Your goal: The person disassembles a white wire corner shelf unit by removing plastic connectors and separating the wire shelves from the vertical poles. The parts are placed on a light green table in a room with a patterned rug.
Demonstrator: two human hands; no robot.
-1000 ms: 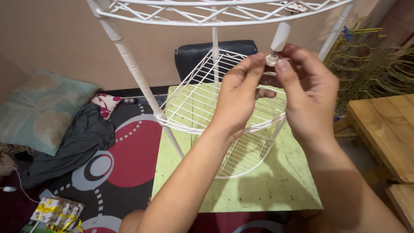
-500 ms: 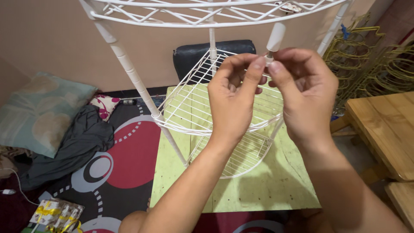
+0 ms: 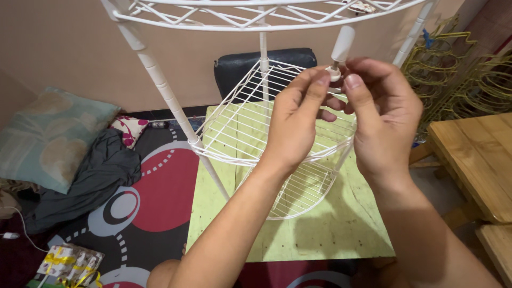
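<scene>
— How many hands are in view?
— Two, a left hand [image 3: 295, 125] and a right hand [image 3: 383, 114], on one small white peg [image 3: 341, 47].
— And the rack?
— One white wire rack [image 3: 176, 114] with three shelves showing.
— Anything on the floor?
— Two cushions, one pale blue [image 3: 50, 136] and one flowered [image 3: 129, 129], plus one wrapped gift [image 3: 69, 264].

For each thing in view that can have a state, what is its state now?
left hand: fingertips pinching the small white cap
right hand: fingers closed on the same cap
small white cap: held at the white tube's lower end
white tube: tilted, held up
wire rack: standing on the green board
</scene>
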